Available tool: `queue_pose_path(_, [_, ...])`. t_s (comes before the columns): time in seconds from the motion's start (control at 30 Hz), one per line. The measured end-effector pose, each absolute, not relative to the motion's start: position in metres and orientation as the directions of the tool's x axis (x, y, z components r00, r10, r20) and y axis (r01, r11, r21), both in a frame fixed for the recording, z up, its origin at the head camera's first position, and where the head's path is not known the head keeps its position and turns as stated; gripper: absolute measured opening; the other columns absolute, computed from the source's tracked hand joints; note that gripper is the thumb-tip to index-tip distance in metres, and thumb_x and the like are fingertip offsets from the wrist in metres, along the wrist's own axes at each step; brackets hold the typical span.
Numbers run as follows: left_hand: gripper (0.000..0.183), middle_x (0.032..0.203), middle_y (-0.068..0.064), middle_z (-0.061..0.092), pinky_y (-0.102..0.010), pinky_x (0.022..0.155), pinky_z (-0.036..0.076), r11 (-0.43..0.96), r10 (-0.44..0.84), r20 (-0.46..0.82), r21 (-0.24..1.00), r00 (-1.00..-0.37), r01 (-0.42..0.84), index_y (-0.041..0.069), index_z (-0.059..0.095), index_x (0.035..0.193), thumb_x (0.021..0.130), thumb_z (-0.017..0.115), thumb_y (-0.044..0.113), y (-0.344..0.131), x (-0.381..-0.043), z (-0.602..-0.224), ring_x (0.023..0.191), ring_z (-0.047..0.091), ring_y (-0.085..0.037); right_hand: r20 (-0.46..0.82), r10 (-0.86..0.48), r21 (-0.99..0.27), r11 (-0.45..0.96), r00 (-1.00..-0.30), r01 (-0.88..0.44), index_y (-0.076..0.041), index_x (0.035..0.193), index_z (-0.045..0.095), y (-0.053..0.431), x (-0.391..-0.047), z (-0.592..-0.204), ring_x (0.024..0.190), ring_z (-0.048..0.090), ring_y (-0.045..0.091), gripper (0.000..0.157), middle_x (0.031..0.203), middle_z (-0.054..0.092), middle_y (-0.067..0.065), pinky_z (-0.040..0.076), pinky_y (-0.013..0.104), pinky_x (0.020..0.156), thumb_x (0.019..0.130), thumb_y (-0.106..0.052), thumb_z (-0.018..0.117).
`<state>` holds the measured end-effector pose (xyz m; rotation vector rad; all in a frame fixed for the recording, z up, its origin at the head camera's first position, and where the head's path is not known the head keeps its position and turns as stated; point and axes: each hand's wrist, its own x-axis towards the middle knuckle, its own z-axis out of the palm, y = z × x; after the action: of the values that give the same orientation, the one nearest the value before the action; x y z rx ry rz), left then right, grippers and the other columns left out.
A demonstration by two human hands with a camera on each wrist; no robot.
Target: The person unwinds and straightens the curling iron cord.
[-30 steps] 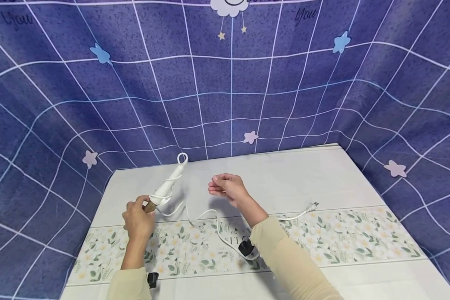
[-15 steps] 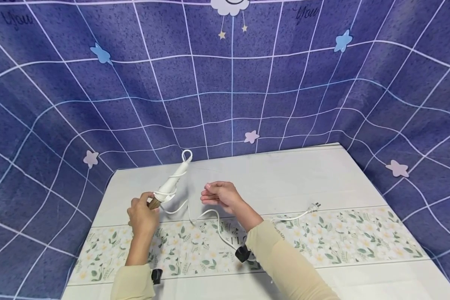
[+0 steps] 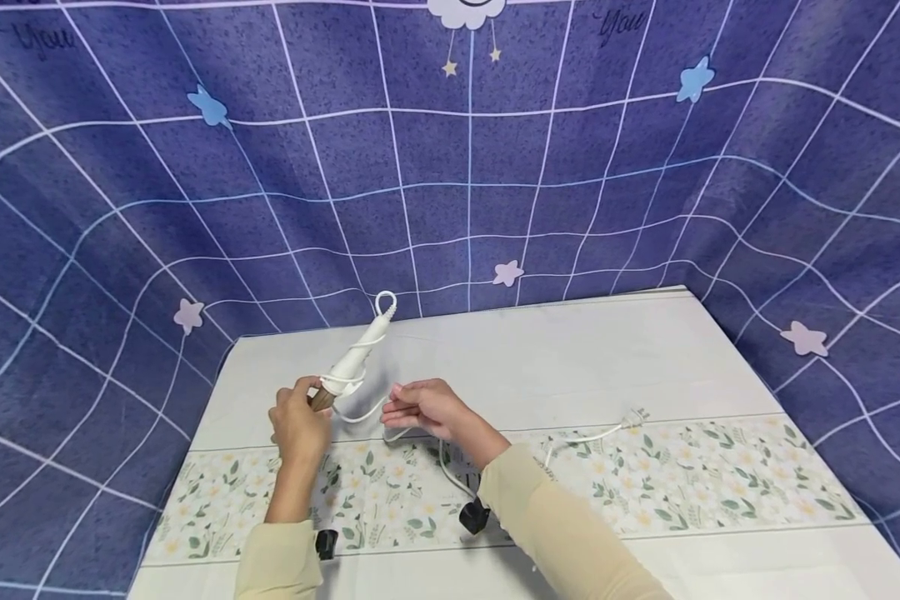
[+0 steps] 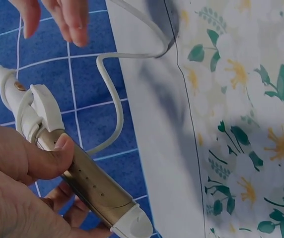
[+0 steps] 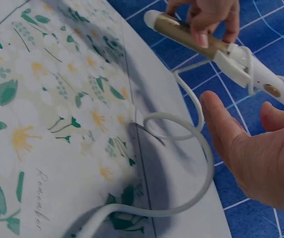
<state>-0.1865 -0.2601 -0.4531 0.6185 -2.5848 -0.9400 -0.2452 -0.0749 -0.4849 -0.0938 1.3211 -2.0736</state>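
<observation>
My left hand [image 3: 298,425] grips a curling iron [image 3: 352,367] by its gold-brown barrel [image 4: 97,178], thumb on one side and fingers on the other. Its white handle [image 5: 268,79] points up and away, with turns of white cord wound around it. Beside it, my right hand [image 3: 427,408] is held with fingers nearly straight and thumb apart. Nothing sits between them in the right wrist view. From the handle, the loose cord [image 5: 209,163] hangs in a loop close to the right fingers; in the head view that hand covers part of it.
A table [image 3: 540,358] has a white cover with a flowered band [image 3: 690,483]. On its right half lies the cord's two-pin plug [image 3: 633,419]. A blue-purple cloth [image 3: 450,167] with grid lines and stars hangs behind and at both sides.
The left hand has moved slightly right with the curling iron. My right hand has come left and a little nearer me, closer to the iron and over the cord.
</observation>
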Motion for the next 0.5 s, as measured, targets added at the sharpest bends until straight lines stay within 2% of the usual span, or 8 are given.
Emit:
queue_pose_path(0.13, [0.048,0.11,-0.022,0.049,-0.069,0.085,0.031,0.688,-0.49,0.146,0.67,-0.859,-0.278,0.009,0.056,0.124,0.08,0.068,-0.006,-0.257,-0.187,-0.451,0.108,0.042,-0.045,-0.302,-0.585,-0.817,-0.247,-0.752,0.521,0.022,0.121,0.048,-0.079,-0.243,-0.489,0.104,0.061,0.046,0.041,0.117,0.054,0.042,0.052,0.044,0.087,0.1,-0.013,0.051])
queue_pose_path(0.3, [0.048,0.11,-0.022,0.05,-0.07,0.085,0.031,0.69,-0.482,0.145,0.671,-0.864,-0.272,0.009,0.056,0.124,0.08,0.068,-0.007,-0.252,-0.186,-0.45,0.107,0.042,-0.044,-0.317,-0.614,-0.786,-0.256,-0.723,0.562,0.024,0.125,0.043,-0.084,-0.242,-0.492,0.107,0.059,0.048,0.045,0.119,0.052,0.042,0.051,0.045,0.088,0.101,-0.014,0.049])
queue_pose_path(0.5, [0.05,0.11,-0.023,0.051,-0.07,0.086,0.031,0.698,-0.475,0.139,0.66,-0.869,-0.276,0.009,0.057,0.124,0.079,0.069,-0.007,-0.248,-0.186,-0.452,0.106,0.043,-0.043,-0.339,-0.6,-0.778,-0.254,-0.725,0.574,0.022,0.122,0.046,-0.088,-0.242,-0.494,0.106,0.059,0.049,0.041,0.119,0.051,0.043,0.051,0.045,0.087,0.101,-0.013,0.048])
